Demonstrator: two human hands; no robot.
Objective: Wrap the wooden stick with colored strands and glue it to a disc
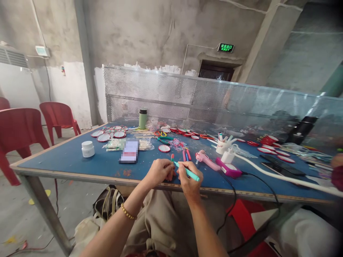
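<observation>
Near the front edge of the blue table, my left hand (161, 169) is closed round a small stick-like piece (172, 157) with red and green on its upper end. My right hand (189, 180) grips a turquoise marker pen (191, 174), its tip pointing left at that small piece. Both hands almost touch each other. Just beyond them lie a red-rimmed round disc (164, 148) and some red and blue pens (187, 155). A pink glue-gun-like tool (207, 160) rests right of my right hand.
A phone (129, 151) stands left of my hands, with a white jar (88, 149) farther left. Rightward are a purple device (228, 168) with a black cable, a white cup of pens (224, 144) and a thick white cable (268, 173). A perforated metal screen (166, 96) borders the table's back.
</observation>
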